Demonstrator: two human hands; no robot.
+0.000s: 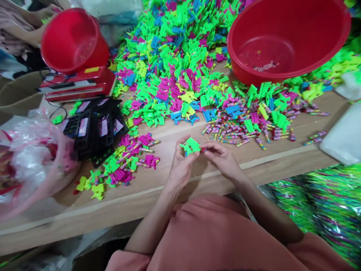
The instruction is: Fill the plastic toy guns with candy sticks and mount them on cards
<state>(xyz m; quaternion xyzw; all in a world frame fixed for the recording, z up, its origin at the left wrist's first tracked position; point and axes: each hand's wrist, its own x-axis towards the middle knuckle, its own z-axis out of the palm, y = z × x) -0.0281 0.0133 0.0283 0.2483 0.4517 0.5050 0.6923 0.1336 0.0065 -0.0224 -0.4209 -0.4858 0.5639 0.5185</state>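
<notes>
Near the table's front edge, my left hand (182, 165) grips a green plastic piece (191, 145) between thumb and fingers, with a bit of blue showing beneath it. My right hand (221, 156) pinches a small red-ended stick (203, 149) against the right side of the green piece. Most of that stick is hidden by the fingers. Beyond the hands lies a heap of green, pink, yellow and blue plastic pieces (175, 90). Small wrapped sticks (225, 131) are scattered in front of it. A smaller pile of pieces with sticks among them (121, 173) sits to the left.
Two red basins (234, 49) (75, 41) stand at the back right and back left. Black trays (96, 128) and a pink basket of plastic bags (60, 158) are at the left. A white container (342, 135) is at the right edge, above shiny packed bags (332, 199).
</notes>
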